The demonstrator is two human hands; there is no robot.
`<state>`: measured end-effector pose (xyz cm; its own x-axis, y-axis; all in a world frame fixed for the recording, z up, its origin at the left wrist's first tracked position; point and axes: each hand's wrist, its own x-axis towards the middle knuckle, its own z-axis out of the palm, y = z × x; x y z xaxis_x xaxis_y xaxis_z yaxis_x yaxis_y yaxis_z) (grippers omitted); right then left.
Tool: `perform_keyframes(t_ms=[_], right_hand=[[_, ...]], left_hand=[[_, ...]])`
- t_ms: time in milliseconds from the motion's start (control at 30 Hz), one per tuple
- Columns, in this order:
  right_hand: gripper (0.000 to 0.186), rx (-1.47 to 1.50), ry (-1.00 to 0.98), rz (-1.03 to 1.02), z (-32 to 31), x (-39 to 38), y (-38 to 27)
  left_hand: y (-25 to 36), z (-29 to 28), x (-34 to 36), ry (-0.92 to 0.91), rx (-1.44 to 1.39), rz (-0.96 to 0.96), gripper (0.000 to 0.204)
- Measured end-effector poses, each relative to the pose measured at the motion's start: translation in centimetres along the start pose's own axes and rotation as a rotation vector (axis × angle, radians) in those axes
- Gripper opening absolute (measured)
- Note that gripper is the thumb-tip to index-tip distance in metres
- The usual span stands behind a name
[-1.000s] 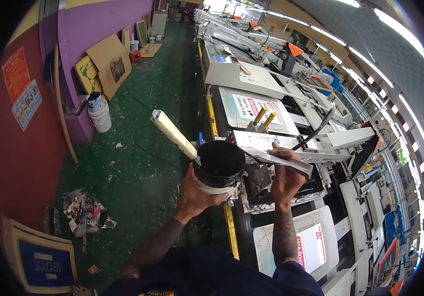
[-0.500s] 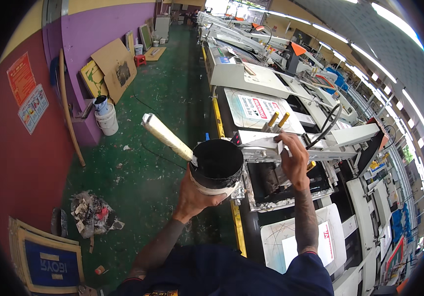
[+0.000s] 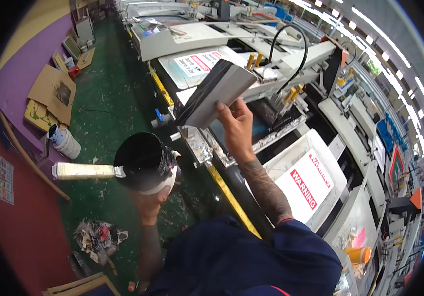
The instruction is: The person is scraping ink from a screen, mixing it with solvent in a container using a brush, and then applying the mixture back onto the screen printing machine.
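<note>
My left hand (image 3: 149, 204) grips a black pot (image 3: 143, 160) from below, its pale, stained lower side showing and dark material coating the inside; a wrapped cream-coloured handle (image 3: 85, 170) sticks out to the left. My right hand (image 3: 234, 126) holds a flat metal squeegee-like blade (image 3: 222, 89) with a dark edge, thumb on its face, raised diagonally above the printing machine's edge. Just right of that hand lies a framed screen (image 3: 280, 144) smeared with dark ink. Below it a white platen (image 3: 272, 167) carries a sheet (image 3: 315, 172) with red printed blocks.
A row of machines (image 3: 192, 37) runs along the right, edged by a yellow rail (image 3: 231, 200). The green floor (image 3: 103, 79) holds cardboard (image 3: 49, 86), white buckets (image 3: 68, 147) and crumpled waste (image 3: 98, 237). A wooden pole (image 3: 32, 158) leans at the left wall.
The view has turned. The pot has moved left and down, its handle swinging to near horizontal. My right hand has lifted the blade and tilted it steeply, showing its broad face.
</note>
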<state>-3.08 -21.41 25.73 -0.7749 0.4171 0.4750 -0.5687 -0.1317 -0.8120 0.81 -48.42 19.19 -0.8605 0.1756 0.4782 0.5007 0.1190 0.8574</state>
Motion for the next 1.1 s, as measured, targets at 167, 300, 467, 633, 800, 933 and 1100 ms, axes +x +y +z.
perform_keyframes(t_ms=[167, 300, 467, 633, 800, 933, 1100], right_hand=[[0.030, -0.216, -0.113, -0.020, -2.5, -1.7, -1.9], [0.025, -0.225, -0.231, -0.066, -1.9, -1.8, -3.6], [0.029, -0.769, -0.473, -0.262, -1.4, -0.4, -5.1], [0.037, -1.009, -0.614, -0.432, -1.0, 1.6, -6.2], [0.036, -1.109, -0.723, -0.583, -0.9, 3.5, -6.6], [0.032, -1.030, -0.536, -0.454, 0.2, 2.8, -5.1], [0.026, -0.520, -0.395, -0.186, 2.7, 1.4, -3.9]], left_hand=[[-0.2, 2.2, 1.2, -0.045, -0.165, -0.099, 0.066], [1.3, 2.7, 0.5, 0.017, -0.337, -0.154, 0.069], [-0.1, 1.5, -0.2, -0.030, -0.213, -0.143, 0.073], [0.1, 0.4, -0.3, 0.027, -0.257, -0.134, 0.076], [-1.0, -0.3, -0.6, 0.121, -0.265, -0.130, 0.085], [-1.2, -0.8, -0.7, 0.150, -0.271, -0.122, 0.088], [-1.5, -0.5, -0.3, 0.163, -0.343, -0.169, 0.097]])
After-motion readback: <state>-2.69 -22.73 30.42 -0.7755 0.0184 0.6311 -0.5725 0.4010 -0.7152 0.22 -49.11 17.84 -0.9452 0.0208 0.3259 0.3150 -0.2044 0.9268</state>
